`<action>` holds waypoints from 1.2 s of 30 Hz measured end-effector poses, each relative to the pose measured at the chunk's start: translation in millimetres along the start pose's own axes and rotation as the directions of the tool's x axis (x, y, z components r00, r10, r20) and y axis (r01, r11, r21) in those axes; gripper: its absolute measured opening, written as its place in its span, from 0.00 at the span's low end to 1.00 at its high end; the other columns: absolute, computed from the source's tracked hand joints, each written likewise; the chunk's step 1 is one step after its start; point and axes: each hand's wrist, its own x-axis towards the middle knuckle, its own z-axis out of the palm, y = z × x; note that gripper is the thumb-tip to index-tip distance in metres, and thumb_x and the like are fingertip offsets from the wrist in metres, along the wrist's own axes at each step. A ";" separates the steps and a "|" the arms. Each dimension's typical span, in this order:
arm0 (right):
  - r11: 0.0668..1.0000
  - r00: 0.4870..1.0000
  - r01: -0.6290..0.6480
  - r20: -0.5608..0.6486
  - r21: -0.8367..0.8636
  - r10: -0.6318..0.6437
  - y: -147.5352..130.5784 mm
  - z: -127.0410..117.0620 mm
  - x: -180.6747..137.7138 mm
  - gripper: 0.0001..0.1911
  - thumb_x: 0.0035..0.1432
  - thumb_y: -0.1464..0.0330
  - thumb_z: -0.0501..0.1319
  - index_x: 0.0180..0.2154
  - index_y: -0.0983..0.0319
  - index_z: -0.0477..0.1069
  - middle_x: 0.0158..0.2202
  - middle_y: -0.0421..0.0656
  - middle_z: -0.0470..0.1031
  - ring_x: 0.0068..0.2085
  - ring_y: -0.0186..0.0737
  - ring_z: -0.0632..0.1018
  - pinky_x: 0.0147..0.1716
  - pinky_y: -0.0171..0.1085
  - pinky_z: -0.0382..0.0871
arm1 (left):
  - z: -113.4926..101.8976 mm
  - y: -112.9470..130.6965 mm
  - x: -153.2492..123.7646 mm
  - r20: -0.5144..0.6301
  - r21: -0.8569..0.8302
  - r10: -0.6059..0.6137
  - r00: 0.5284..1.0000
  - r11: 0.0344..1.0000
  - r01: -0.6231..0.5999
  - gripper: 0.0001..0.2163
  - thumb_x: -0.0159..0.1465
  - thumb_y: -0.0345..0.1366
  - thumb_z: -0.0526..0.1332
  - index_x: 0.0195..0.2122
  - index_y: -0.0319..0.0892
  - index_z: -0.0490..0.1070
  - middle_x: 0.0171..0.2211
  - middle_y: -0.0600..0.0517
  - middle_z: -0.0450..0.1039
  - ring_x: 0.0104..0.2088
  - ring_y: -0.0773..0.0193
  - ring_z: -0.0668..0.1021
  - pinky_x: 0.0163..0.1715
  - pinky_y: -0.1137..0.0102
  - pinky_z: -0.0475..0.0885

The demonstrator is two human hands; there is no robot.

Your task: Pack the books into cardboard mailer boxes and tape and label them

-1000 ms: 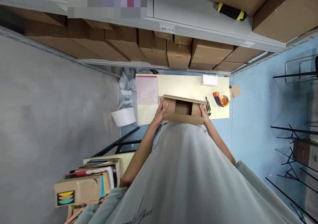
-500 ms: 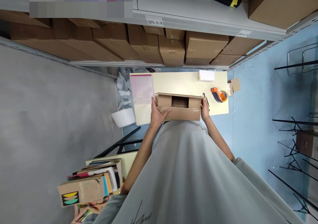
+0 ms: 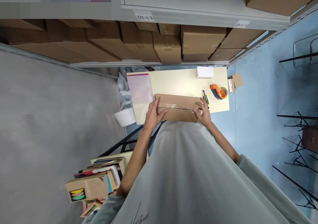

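Note:
A small brown cardboard box [image 3: 177, 101] is between my two hands at the table's near edge, just in front of my shirt. A shiny strip of clear tape runs along its long side, above a thin dark seam. My left hand [image 3: 152, 114] grips the box's left end, with the thumb on the near panel. At the right end, my right hand [image 3: 204, 113] bends its fingers over the upper edge and presses its thumb close to the seam. No opening shows in the box's visible faces.
The cream table [image 3: 174, 81] bears a pinkish sheet [image 3: 140, 88], a white box [image 3: 205, 72], a cutter [image 3: 205, 98] and an orange tape dispenser [image 3: 217, 90]. Shelves of cardboard boxes [image 3: 167, 48] overhang its far side. A white bin [image 3: 125, 117] stands left.
The box's dark rectangular opening no longer shows; a flat cardboard panel and the taped seam face me instead. My right hand has moved from the box's end onto its corner, fingers bent.

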 end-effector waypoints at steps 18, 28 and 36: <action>0.991 0.990 0.058 0.134 -0.119 -0.042 7.1 -38.8 96.3 0.31 0.84 0.52 0.52 0.77 0.61 0.65 0.78 0.52 0.71 0.75 0.49 0.75 0.75 0.46 0.73 | 54.0 9.8 45.0 -0.246 -0.034 -0.027 0.969 0.999 0.019 0.43 0.76 0.69 0.56 0.81 0.43 0.66 0.81 0.33 0.62 0.84 0.40 0.60 0.82 0.46 0.58; 0.758 0.913 -0.390 -0.111 -0.523 0.393 130.1 -103.7 93.0 0.22 0.72 0.64 0.66 0.60 0.71 0.75 0.71 0.73 0.74 0.72 0.68 0.73 0.75 0.66 0.61 | 56.0 14.1 47.0 -0.284 -0.046 -0.052 0.958 0.998 0.040 0.45 0.73 0.73 0.56 0.80 0.47 0.68 0.80 0.35 0.64 0.83 0.39 0.62 0.82 0.45 0.59; 0.785 0.911 -0.411 -0.188 -0.463 0.366 127.1 -87.6 106.7 0.25 0.75 0.56 0.60 0.59 0.71 0.74 0.64 0.71 0.77 0.69 0.65 0.76 0.77 0.64 0.61 | 57.4 15.0 48.7 -0.277 -0.079 -0.051 0.960 0.996 0.030 0.45 0.74 0.73 0.56 0.80 0.45 0.68 0.82 0.35 0.60 0.84 0.40 0.60 0.83 0.45 0.56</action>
